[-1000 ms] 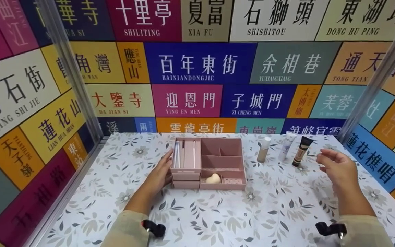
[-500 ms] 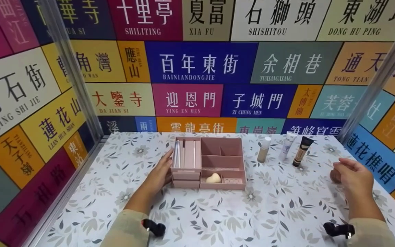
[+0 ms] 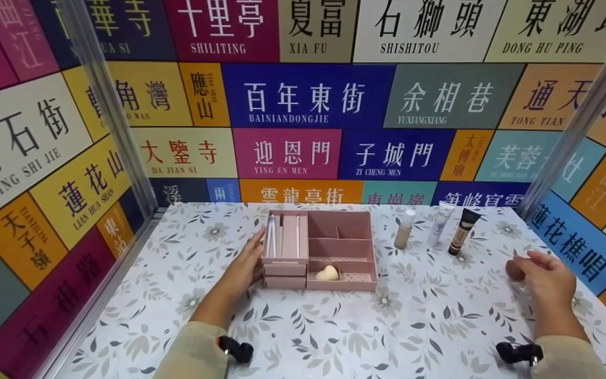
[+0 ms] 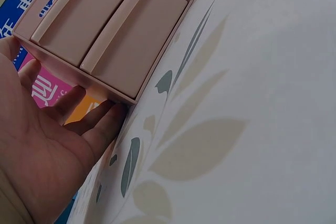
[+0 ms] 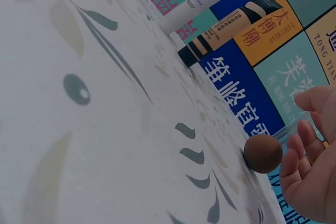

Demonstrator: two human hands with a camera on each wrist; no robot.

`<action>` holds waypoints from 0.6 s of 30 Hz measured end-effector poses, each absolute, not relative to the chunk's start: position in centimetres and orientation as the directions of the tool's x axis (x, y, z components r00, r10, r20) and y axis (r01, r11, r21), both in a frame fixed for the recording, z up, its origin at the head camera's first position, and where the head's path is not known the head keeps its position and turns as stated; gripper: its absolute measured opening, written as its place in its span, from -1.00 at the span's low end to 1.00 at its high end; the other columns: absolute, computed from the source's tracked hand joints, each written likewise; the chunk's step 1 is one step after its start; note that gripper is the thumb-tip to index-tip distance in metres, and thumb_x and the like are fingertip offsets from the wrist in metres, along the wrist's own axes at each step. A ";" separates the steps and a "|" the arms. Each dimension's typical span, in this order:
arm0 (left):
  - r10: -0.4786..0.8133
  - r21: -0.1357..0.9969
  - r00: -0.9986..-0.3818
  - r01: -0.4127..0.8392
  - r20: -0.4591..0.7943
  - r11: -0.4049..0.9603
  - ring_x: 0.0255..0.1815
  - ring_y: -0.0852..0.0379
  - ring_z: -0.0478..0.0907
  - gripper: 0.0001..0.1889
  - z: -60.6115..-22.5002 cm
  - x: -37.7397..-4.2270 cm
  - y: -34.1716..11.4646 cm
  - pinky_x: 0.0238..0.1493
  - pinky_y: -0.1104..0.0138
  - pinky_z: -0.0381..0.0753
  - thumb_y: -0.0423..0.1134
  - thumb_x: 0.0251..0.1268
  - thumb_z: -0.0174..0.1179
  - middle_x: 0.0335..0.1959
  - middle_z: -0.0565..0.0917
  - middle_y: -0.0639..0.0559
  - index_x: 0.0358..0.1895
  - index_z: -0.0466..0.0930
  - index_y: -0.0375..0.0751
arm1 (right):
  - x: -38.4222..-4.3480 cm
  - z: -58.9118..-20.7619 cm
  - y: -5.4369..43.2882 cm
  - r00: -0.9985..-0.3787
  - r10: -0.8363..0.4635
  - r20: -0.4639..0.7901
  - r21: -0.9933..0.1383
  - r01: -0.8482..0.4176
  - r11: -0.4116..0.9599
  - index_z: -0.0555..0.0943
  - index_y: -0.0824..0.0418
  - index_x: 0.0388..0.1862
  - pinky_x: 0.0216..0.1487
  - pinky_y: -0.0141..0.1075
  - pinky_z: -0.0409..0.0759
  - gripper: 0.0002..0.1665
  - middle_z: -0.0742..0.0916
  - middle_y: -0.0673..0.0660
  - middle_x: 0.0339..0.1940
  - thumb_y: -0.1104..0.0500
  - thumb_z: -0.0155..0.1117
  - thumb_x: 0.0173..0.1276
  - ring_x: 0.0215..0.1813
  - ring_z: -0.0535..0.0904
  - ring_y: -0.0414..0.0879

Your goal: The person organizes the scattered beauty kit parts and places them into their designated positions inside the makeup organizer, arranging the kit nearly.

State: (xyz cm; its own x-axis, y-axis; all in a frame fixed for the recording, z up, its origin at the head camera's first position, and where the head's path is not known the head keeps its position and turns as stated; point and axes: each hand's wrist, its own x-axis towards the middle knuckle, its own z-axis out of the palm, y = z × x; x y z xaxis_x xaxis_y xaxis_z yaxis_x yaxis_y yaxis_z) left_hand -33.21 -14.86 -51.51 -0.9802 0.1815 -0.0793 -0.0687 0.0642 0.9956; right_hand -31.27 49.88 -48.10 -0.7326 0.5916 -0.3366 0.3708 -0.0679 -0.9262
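Observation:
A pink desk organizer [image 3: 341, 285] stands on the table, with slim pencils or brushes in its upper left tray and a cream heart-shaped sponge [image 3: 327, 273] in its front compartment. My left hand [image 3: 248, 263] touches the organizer's left side with extended fingers, beside the two drawers [image 4: 139, 35]. On the right, a brown, rounded, ball-like thing [image 5: 263, 153] rests on the table. Just beside it is my right hand [image 3: 549, 276], its fingers loosely bent and not closed round it. Whether the fingertips touch it, I cannot tell.
Right of the organizer stand a small bottle with a white cap [image 3: 404, 230], a white tube [image 3: 441, 223] and a black-and-tan tube [image 3: 463, 231]. A floral cloth [image 3: 334, 337] covers the table. Printed panels [image 3: 303, 100] rise behind and at both sides.
My right hand has moved right and nearer, away from the black-and-tan tube to the brown rounded thing, which now shows beside it. The left hand stays on the organizer.

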 end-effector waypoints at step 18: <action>0.178 0.996 -0.982 -0.055 -0.067 0.073 0.68 -0.26 0.32 -0.41 -51.5 -33.3 -14.9 0.63 -0.16 0.39 0.24 0.73 -0.15 0.80 0.07 -0.05 0.71 0.04 0.58 | -31.7 -50.0 50.9 -0.702 0.615 -0.359 -0.889 0.458 0.004 0.48 -0.27 0.57 0.63 -0.24 0.41 -0.19 0.55 -0.23 0.07 -0.07 0.57 0.38 0.24 0.43 -0.18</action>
